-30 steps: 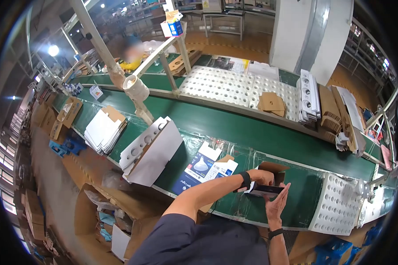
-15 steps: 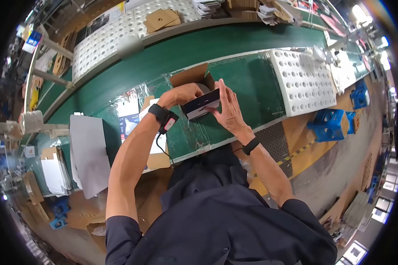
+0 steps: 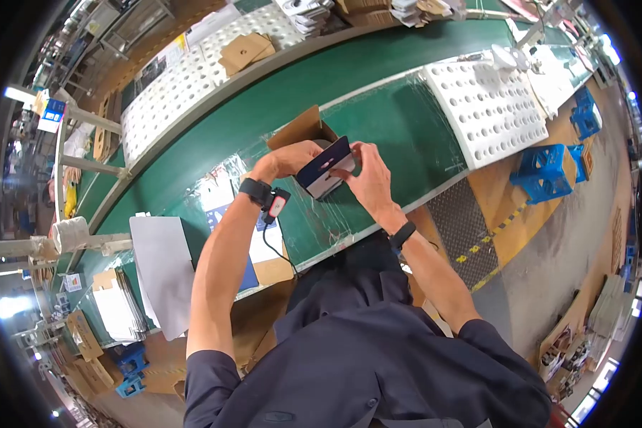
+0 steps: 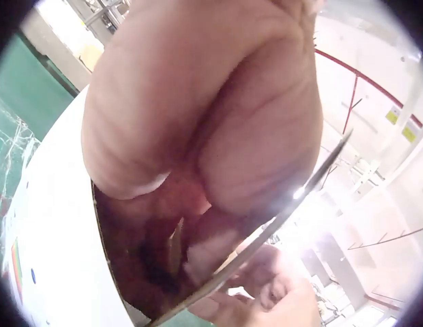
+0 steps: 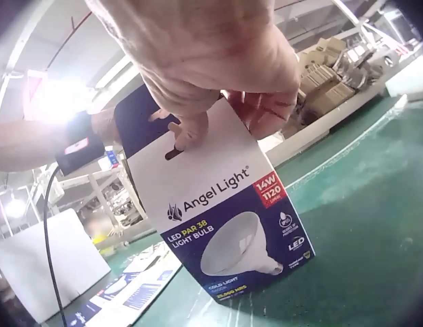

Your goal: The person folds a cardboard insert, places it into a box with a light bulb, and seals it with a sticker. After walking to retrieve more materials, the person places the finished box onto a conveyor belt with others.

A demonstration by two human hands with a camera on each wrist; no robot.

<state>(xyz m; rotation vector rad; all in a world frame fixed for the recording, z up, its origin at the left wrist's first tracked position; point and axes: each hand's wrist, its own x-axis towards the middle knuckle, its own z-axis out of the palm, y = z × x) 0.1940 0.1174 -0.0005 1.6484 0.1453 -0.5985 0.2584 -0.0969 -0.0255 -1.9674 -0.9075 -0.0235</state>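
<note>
A light bulb box (image 3: 328, 171), printed "Angel Light" and "LED PAR 38", stands upright and slightly tilted on the green bench (image 3: 406, 135). Its top is open, with a brown inner flap (image 3: 303, 127) raised at the back. My left hand (image 3: 289, 158) reaches into the opening from the left; in the left wrist view its fingers go down between the box walls, and I cannot tell what they hold. With my right hand (image 3: 371, 182) I pinch the front panel, the thumb at the slot in the right wrist view and other fingers behind the panel.
A white foam tray (image 3: 481, 118) with rows of holes lies to the right. To the left are flattened printed boxes (image 3: 247, 274) and a large white board (image 3: 162, 267). Brown card pieces (image 3: 246, 51) lie across the belt, and blue stools (image 3: 542, 171) stand on the floor.
The view has swung down and round to the bench. My right hand's fingers, straight against the panel earlier, now bend and pinch it. My left hand stays in the box opening.
</note>
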